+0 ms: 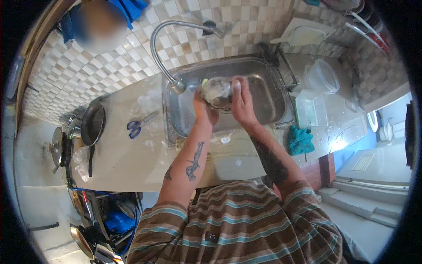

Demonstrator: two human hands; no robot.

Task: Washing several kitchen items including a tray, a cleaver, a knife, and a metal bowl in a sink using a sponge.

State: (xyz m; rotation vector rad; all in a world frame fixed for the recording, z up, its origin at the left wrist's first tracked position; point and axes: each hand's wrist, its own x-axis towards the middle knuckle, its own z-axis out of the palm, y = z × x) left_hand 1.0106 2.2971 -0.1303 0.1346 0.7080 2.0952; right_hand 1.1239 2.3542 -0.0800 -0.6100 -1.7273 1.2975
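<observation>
Over the stainless-steel sink (267, 112) I hold a rounded, see-through vessel (217, 90) between both hands. Whitish suds or cloudiness cover it, and motion blur hides its exact kind. My left hand (205, 110) cups it from the left and below. Against its right side press the fingers of my right hand (242, 102). A small yellow-green patch (205, 81), perhaps a sponge, shows by the left fingers, mostly hidden. The flexible metal faucet (153, 43) arches at the upper left of the sink, its base on the rim.
Purple-handled scissors (134, 128) and a black frying pan (93, 123) lie on the left counter. Right of the sink are a wire rack (285, 72), clear plastic containers (311, 110) and a teal cloth (300, 140). A tiled wall (244, 36) rises behind.
</observation>
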